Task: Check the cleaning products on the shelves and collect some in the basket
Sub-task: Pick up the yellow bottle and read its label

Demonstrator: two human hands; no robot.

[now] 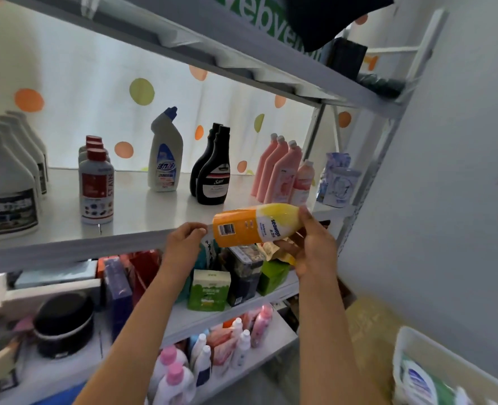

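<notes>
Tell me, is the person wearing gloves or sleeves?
No gloves. Both the left hand and the right hand are bare, with no rings or watch showing. The forearms are bare too, with no sleeves in view down to the bottom edge of the picture.

The yellow bottle (256, 225) carried the word "seaways" and a barcode. The red-capped bottle (96, 188) read "STAIN". The black bottle (214, 178) showed "Sam". A green sign (250, 13) read "ebye", cut off.

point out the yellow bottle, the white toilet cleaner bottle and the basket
yellow bottle (253, 225), head view, on its orange label
white toilet cleaner bottle (165, 159), head view, on its front label
basket (404, 343), head view, on its white rim
</notes>
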